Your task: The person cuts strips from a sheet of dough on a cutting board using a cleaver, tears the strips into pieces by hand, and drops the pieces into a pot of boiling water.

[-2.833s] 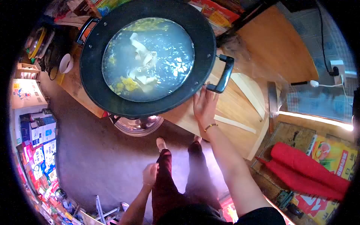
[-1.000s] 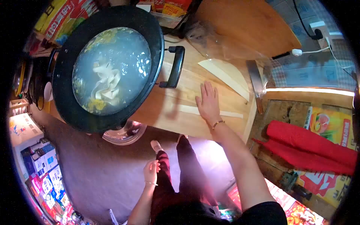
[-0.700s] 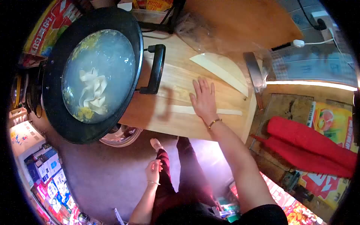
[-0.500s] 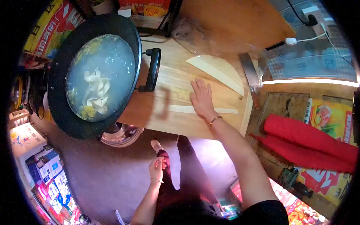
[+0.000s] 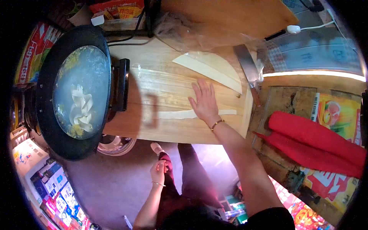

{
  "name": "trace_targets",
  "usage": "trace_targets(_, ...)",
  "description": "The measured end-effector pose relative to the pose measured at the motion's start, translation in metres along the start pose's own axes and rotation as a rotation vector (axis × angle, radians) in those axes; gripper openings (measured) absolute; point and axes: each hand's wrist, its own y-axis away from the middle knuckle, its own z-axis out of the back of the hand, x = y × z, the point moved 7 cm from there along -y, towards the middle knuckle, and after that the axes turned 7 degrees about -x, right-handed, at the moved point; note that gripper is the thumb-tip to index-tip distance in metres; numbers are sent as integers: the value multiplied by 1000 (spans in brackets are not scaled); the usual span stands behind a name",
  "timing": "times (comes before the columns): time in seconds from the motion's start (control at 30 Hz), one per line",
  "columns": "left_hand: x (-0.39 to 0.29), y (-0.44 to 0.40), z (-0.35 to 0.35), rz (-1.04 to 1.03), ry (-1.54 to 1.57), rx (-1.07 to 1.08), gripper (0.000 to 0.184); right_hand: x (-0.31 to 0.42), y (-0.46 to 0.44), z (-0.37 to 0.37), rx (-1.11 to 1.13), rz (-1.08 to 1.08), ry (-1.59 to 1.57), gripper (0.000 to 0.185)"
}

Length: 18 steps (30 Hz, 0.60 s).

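Observation:
My right hand lies palm down with its fingers spread on the wooden board, across a long, thin dough strip. Beyond my fingertips is a larger, half-round dough sheet. Low over the floor, beside my leg, my left hand has curled fingers, and I see nothing in it. A black wok at the left holds cloudy liquid with white dough strips and yellow bits in it. Its black handle reaches over the board.
A cleaver lies at the board's right end, by clear plastic film. Red cloth rests on the wooden surface at the right. Below the board's left part is a metal basin. A cable runs behind the board.
The view has turned, so the wok now sits farther left. My right hand has moved from beside the wok handle onto the board, over the thin strip. My left hand stays low.

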Motion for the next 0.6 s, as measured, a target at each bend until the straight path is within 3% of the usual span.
trace_targets(0.13,-20,-1,-6,-59,103,-11,19,-32,5,8,-17,-86,-240,46)
trace_targets(0.2,-23,-2,-3,-41,71,-10,19,-41,9,17,-91,-46,-139,46)
trace_targets(0.27,-8,-9,-2,-1,69,17,19,-32,16,4,78,65,53,46)
trace_targets(0.6,-2,-3,-27,18,13,34,16,-42,12,6,48,55,151,47)
